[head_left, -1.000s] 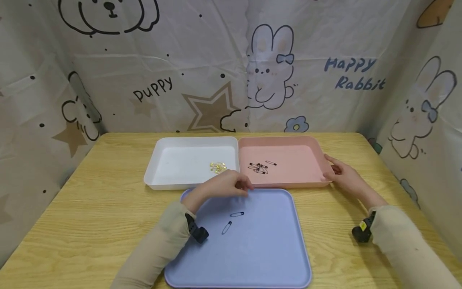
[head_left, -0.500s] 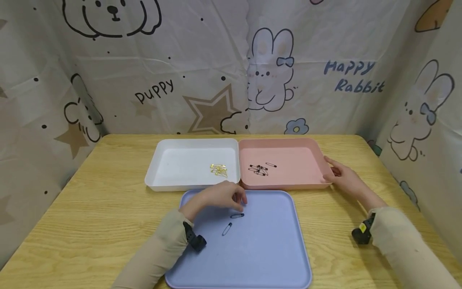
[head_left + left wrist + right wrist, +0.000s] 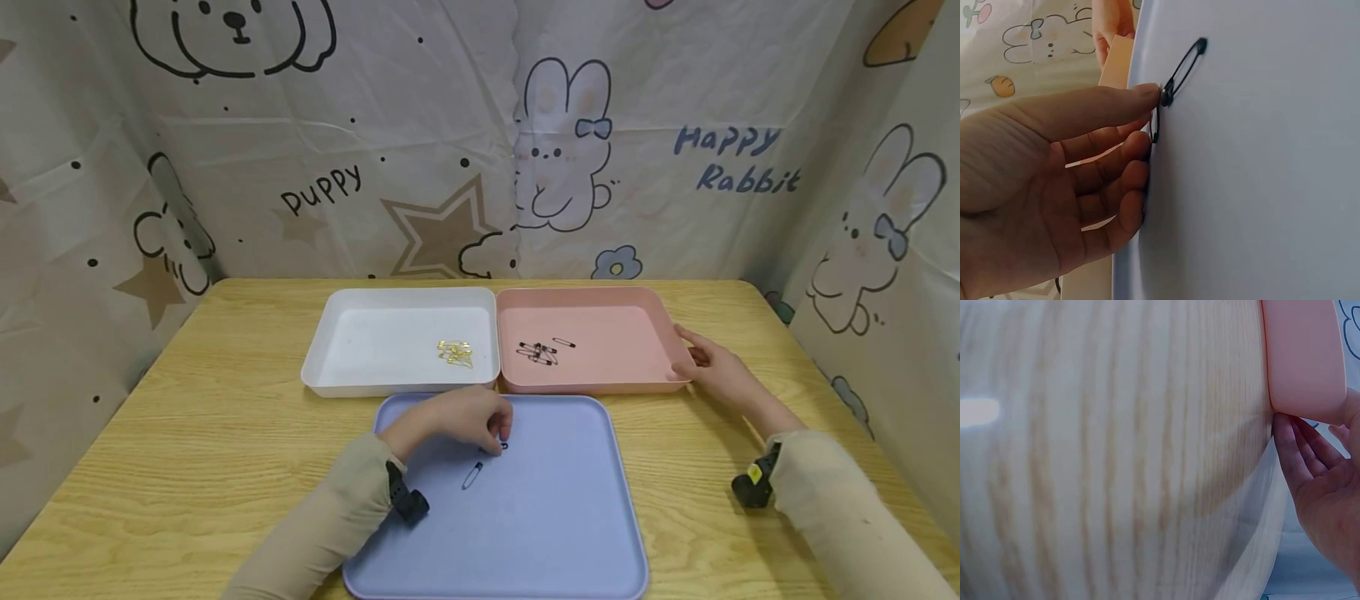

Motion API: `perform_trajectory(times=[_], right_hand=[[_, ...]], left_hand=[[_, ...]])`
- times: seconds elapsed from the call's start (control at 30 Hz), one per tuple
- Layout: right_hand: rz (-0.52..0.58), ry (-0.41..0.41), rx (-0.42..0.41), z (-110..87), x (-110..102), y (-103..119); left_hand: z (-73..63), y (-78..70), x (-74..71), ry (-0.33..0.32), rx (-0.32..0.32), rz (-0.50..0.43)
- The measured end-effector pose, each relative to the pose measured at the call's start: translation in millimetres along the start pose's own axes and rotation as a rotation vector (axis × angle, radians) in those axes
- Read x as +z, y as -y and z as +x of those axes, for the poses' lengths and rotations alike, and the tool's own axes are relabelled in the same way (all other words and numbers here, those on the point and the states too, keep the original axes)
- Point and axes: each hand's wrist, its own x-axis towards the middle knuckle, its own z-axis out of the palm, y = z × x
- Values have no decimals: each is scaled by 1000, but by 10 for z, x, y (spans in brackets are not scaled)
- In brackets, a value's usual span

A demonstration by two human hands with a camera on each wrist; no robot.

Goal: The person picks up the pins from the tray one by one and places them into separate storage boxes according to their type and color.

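Observation:
My left hand [image 3: 467, 414] reaches down onto the blue tray [image 3: 555, 517], pinching a black safety pin [image 3: 1155, 130] between thumb and index finger; the fingers cover most of it. Close beside lies a second black safety pin [image 3: 472, 476], flat on the tray. My right hand [image 3: 722, 372] holds the right front corner of the pink tray [image 3: 615, 333], thumb near the rim and fingers against the outside wall. Inside the pink tray is a small heap of black safety pins [image 3: 537, 353], with one pin [image 3: 564, 342] apart from it.
The white tray [image 3: 375, 342] stands against the pink one and has a cluster of gold safety pins [image 3: 454, 353] near its right side. All the trays are on a wooden table [image 3: 187, 467]. A printed cloth [image 3: 420, 108] hangs behind and at both sides.
My left hand has come down and back from the trays' front edge to the upper black safety pin on the blue tray, and its fingers have closed on it. The right hand stays put.

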Motion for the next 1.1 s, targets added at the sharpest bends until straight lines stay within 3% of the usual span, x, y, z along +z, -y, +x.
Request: perform_trajectory(times=[0.63, 1.1], right_hand=[[1, 2, 9, -5, 2, -3], [-2, 2, -2, -6, -1, -10]], left_hand=[[-1, -63, 6, 26, 52, -10], [62, -114, -65, -39, 100, -121]])
